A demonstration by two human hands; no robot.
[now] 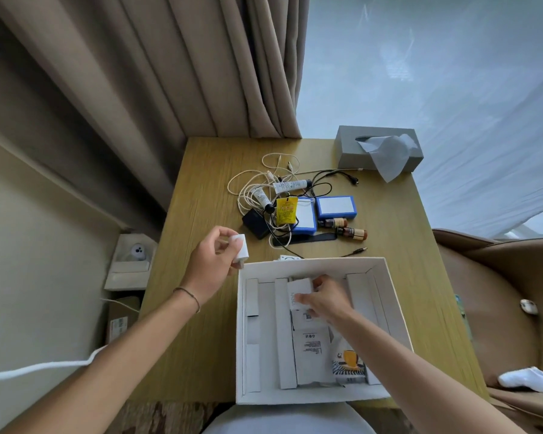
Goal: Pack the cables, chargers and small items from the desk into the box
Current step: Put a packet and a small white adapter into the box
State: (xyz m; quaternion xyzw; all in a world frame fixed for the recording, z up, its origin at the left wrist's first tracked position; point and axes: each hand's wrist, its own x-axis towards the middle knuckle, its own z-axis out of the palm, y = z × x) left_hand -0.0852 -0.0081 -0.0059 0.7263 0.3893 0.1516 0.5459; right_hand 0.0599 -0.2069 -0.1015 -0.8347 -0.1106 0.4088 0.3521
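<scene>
Nearest to you, the open white cardboard box (389,296) stands on the wooden worktop (201,324), with white paper packets and card dividers inside. Your right hand (326,300) is inside the box, fingers curled around a small white carton (300,291). Your left hand (212,261) is just beside the box's far left corner and pinches a small white charger cube (240,250). Farther away lie a black adapter (256,222), tangled white and black cables (251,183), two blue-edged packs (334,206) and two small brown bottles (345,228). A grey tissue box (347,148) stands at the far edge.
</scene>
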